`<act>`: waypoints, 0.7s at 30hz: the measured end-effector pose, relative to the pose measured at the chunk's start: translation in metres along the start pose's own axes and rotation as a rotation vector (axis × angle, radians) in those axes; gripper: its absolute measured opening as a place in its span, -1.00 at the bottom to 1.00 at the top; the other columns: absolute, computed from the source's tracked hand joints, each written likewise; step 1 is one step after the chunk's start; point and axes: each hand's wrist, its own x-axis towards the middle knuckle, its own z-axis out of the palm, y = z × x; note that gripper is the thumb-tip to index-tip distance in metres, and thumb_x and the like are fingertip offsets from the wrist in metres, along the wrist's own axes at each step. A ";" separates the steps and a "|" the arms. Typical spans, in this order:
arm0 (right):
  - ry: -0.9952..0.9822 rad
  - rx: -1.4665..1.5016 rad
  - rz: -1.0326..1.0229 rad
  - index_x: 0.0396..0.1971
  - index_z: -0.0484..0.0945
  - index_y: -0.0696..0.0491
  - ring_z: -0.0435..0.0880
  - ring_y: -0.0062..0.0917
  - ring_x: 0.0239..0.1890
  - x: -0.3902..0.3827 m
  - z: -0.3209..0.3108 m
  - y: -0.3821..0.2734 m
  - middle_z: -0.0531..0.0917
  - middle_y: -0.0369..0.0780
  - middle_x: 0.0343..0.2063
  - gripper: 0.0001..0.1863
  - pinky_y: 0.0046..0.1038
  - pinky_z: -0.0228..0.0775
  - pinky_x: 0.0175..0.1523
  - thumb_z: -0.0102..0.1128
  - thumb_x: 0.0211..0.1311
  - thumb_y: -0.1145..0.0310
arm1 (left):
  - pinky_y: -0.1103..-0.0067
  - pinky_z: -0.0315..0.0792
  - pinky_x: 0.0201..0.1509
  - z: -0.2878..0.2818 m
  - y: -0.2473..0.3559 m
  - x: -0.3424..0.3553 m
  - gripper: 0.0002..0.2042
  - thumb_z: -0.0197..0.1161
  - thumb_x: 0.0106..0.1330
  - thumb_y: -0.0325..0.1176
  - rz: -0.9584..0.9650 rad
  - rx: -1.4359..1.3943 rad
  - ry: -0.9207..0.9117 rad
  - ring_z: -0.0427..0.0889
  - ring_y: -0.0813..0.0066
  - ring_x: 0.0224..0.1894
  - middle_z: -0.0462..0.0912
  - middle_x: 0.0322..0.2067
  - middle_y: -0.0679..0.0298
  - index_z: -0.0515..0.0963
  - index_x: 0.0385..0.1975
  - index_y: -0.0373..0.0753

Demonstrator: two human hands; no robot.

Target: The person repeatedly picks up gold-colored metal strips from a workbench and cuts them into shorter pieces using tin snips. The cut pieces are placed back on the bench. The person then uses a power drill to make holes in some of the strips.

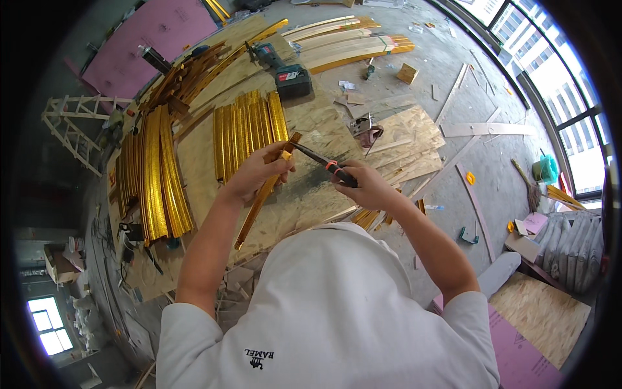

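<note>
My left hand [260, 174] is closed around a narrow gold trim strip [258, 211]. The strip slants from its far end, above my fingers, down to the near left. In my right hand [368, 186] are black-handled pliers [322, 159] with red bands, their jaws pointing left. The jaw tips meet the strip's far end just beyond my left fingers; whether they grip it is too small to tell. Right behind my left hand, a row of gold strips [241, 133] lies side by side on the wooden board table [324, 120].
More gold strips [155, 178] lie at the left of the table. A cordless power tool [285, 70] rests at the back, near bundled strips [356, 48]. Boards [408, 133] and scraps lie on the floor to the right. A white ladder-like frame [74, 126] stands far left.
</note>
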 end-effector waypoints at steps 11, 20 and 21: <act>-0.006 -0.127 -0.024 -0.32 0.62 0.14 0.60 -0.12 -0.28 0.000 -0.006 -0.018 0.60 -0.09 -0.33 -0.72 -0.26 0.43 -0.16 0.34 0.14 0.21 | 0.68 0.38 -0.27 0.016 0.005 -0.010 -0.39 0.35 0.26 -0.14 0.108 0.076 0.071 0.44 0.70 -0.38 0.56 -0.32 0.33 0.36 0.22 -0.35; -0.471 0.518 0.231 -0.48 0.56 0.16 0.62 -0.41 -0.45 -0.015 -0.036 -0.038 0.65 -0.14 -0.39 -0.70 -0.39 0.45 -0.32 0.33 0.19 0.20 | 0.66 0.41 -0.33 0.028 0.016 -0.025 -0.38 0.49 0.12 -0.14 0.142 0.088 0.097 0.50 0.63 -0.40 0.62 -0.32 0.18 0.34 0.02 -0.39; -0.586 0.858 0.204 -0.49 0.56 0.16 0.63 -0.42 -0.43 -0.020 -0.035 -0.030 0.64 -0.11 -0.39 -0.69 -0.40 0.45 -0.32 0.33 0.19 0.20 | 0.66 0.41 -0.35 0.028 0.020 -0.027 -0.39 0.49 0.12 -0.14 0.171 0.094 0.043 0.50 0.63 -0.41 0.63 -0.32 0.16 0.35 0.00 -0.39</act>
